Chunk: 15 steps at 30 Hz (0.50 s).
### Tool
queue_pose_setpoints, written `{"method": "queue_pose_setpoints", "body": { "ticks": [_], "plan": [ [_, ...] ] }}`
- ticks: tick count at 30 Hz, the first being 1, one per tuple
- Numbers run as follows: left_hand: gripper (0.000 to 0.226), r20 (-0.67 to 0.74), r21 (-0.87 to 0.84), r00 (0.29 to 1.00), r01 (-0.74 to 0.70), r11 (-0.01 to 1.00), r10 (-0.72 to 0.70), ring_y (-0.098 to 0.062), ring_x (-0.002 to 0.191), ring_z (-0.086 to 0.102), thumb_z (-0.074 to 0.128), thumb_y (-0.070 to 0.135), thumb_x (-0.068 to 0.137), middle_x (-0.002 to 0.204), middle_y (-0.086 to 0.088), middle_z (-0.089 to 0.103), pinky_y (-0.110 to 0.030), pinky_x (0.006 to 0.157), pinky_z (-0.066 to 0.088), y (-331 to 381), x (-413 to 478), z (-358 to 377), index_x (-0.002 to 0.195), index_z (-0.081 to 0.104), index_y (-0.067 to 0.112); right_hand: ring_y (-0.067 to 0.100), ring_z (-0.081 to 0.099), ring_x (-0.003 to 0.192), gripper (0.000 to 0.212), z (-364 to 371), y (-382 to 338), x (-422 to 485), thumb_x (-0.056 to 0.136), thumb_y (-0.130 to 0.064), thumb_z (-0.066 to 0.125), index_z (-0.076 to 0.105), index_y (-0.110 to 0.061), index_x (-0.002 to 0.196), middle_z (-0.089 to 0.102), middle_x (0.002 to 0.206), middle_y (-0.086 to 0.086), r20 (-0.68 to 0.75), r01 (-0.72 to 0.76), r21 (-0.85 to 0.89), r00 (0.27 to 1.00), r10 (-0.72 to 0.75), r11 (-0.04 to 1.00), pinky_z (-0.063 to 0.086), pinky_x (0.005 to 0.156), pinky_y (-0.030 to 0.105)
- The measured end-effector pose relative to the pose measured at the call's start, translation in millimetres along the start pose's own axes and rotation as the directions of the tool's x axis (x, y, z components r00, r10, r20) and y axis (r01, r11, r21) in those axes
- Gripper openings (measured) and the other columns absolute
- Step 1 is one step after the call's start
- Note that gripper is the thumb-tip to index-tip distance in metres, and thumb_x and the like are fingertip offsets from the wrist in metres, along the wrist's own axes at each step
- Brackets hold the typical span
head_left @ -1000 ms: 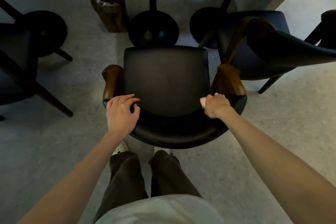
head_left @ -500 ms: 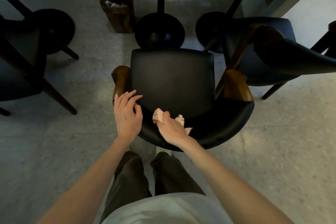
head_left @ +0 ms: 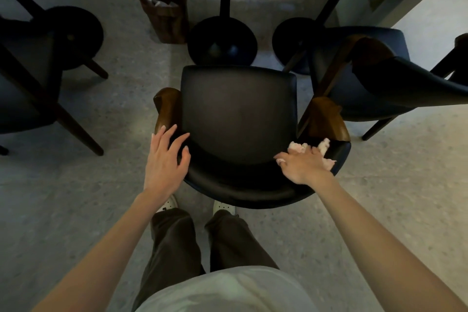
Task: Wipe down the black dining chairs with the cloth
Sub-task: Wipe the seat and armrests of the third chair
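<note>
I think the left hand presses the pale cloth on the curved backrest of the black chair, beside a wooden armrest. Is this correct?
No, the right hand presses the pale cloth on the curved backrest of the black chair, beside a wooden armrest. The left hand rests bare on the backrest's other end. The head view shows this.
</note>
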<state>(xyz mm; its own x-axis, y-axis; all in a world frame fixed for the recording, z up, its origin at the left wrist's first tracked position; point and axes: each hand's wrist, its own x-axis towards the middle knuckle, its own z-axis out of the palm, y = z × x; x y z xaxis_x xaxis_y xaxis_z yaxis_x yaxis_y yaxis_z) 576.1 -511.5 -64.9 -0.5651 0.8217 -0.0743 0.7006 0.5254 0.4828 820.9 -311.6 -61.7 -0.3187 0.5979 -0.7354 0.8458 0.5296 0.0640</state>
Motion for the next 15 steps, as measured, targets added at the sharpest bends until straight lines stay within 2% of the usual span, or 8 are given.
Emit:
{"method": "queue_pose_setpoints", "body": {
  "ticks": [2,4,7,8,11,13,15],
  "plan": [
    [0.040,0.016,0.000,1.000,-0.015,1.000,0.015,-0.020,0.147,0.011,0.039,0.029,0.102,0.153,-0.004,0.034,-0.036,0.119,-0.004,-3,-1,0,0.138,0.051,0.018,0.036,0.006,0.147,0.039,2,-14,-8,0.099,-0.048,0.026,0.044,-0.047,0.134,0.021,0.160,-0.001,0.016,-0.012,0.022,1.000,0.012,1.000,0.000,0.113,0.068],
    [0.040,0.028,0.005,0.999,-0.029,1.000,0.029,-0.021,0.147,0.011,0.036,0.031,0.102,0.152,-0.004,0.034,-0.039,0.120,-0.002,-5,-1,0,0.137,0.052,0.018,0.034,0.000,0.148,0.036,5,-29,-20,0.100,-0.048,0.026,0.047,-0.047,0.129,0.025,0.158,0.000,0.029,-0.033,0.150,0.999,0.029,0.988,0.001,0.111,0.068],
    [0.041,0.053,0.002,0.998,-0.033,0.999,0.033,-0.021,0.147,0.009,0.034,0.032,0.103,0.153,-0.004,0.033,-0.042,0.121,0.000,-6,-1,0,0.139,0.050,0.020,0.039,0.030,0.140,0.041,22,-56,-33,0.088,-0.059,0.010,0.044,-0.053,0.108,0.050,0.139,0.004,0.051,0.031,0.342,0.997,-0.052,0.939,0.020,0.106,0.072],
    [0.040,0.065,-0.013,0.997,-0.029,1.000,0.029,-0.020,0.148,0.007,0.036,0.031,0.103,0.154,-0.003,0.031,-0.040,0.120,-0.002,-6,-1,-1,0.140,0.049,0.020,0.039,0.033,0.138,0.044,26,-69,-38,0.085,-0.061,0.006,0.044,-0.053,0.106,0.052,0.135,0.002,0.035,0.044,0.409,0.997,-0.064,0.911,0.022,0.104,0.071],
    [0.041,0.089,-0.100,0.996,-0.006,0.995,0.015,-0.014,0.148,0.003,0.038,0.030,0.102,0.157,0.001,0.024,-0.033,0.118,-0.003,-7,-3,-8,0.142,0.045,0.021,0.040,0.027,0.140,0.040,27,-114,-58,0.093,-0.059,0.011,0.045,-0.050,0.113,0.050,0.134,-0.002,-0.069,0.098,0.513,0.995,-0.073,0.853,0.021,0.103,0.072],
    [0.043,0.084,-0.166,0.996,0.023,0.986,-0.009,-0.012,0.147,0.009,0.041,0.028,0.102,0.158,0.004,0.022,-0.027,0.117,0.008,-9,-6,-15,0.143,0.043,0.021,0.035,0.038,0.134,0.041,19,-141,-77,0.096,-0.056,0.013,0.046,-0.051,0.121,0.056,0.130,-0.003,-0.187,0.179,0.518,0.978,-0.093,0.837,0.029,0.104,0.066],
    [0.044,0.068,-0.215,0.997,0.056,0.975,-0.042,-0.010,0.145,0.018,0.044,0.026,0.101,0.157,0.005,0.023,-0.020,0.112,0.017,-12,-11,-22,0.144,0.042,0.021,0.030,0.037,0.135,0.037,12,-166,-81,0.104,-0.044,0.024,0.048,-0.042,0.132,0.054,0.136,-0.006,-0.233,0.195,0.558,0.970,-0.074,0.807,0.026,0.106,0.060]
  ]
}}
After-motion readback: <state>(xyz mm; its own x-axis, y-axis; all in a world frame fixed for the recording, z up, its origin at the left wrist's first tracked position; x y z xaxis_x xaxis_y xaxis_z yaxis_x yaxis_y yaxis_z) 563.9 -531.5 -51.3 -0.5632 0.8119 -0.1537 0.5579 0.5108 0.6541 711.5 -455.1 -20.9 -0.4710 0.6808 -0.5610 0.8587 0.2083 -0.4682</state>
